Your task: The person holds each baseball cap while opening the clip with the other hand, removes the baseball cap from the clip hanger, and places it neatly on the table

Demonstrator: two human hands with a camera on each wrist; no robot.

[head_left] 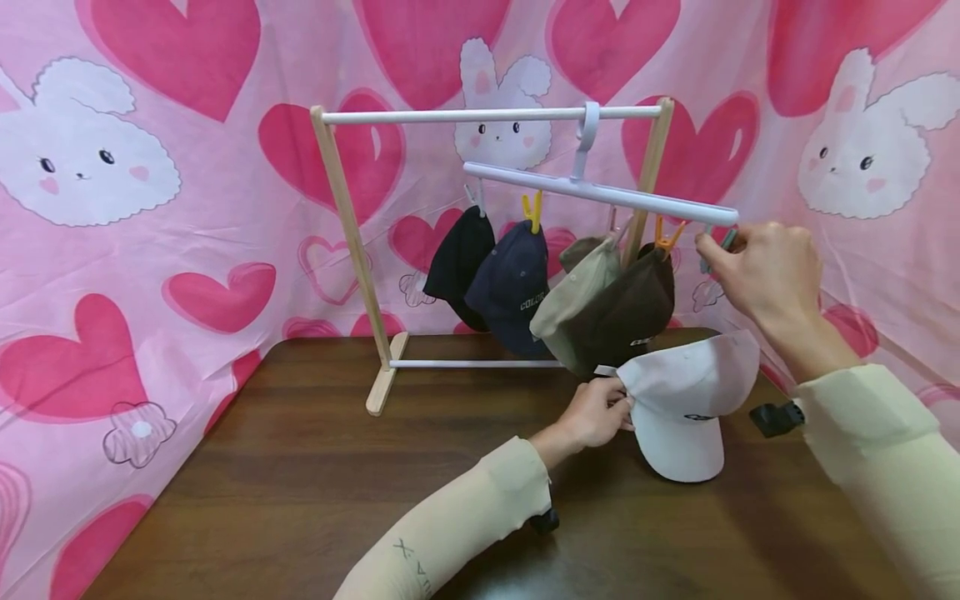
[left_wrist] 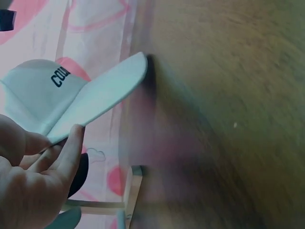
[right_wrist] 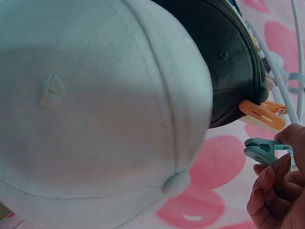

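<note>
A white cap [head_left: 686,400] is pinched at the side of its brim by my left hand [head_left: 596,412], a little above the table. My right hand [head_left: 772,267] pinches a teal clip [right_wrist: 267,151] at the right end of the white hanger [head_left: 600,190]. In the right wrist view the cap's crown is apart from that clip. The hanger hooks over the rack's rod and tilts down to the right. From its other clips hang a black cap [head_left: 461,262], a navy cap [head_left: 513,287], a beige cap [head_left: 581,292] and a dark brown cap [head_left: 630,308].
The rack has a white top rod [head_left: 450,116] and wooden posts [head_left: 348,225], with a wooden foot [head_left: 386,375] on the brown table [head_left: 300,483]. An orange clip [head_left: 667,235] and a yellow clip [head_left: 532,210] grip caps. A pink heart-print cloth [head_left: 210,192] hangs behind and beside the table.
</note>
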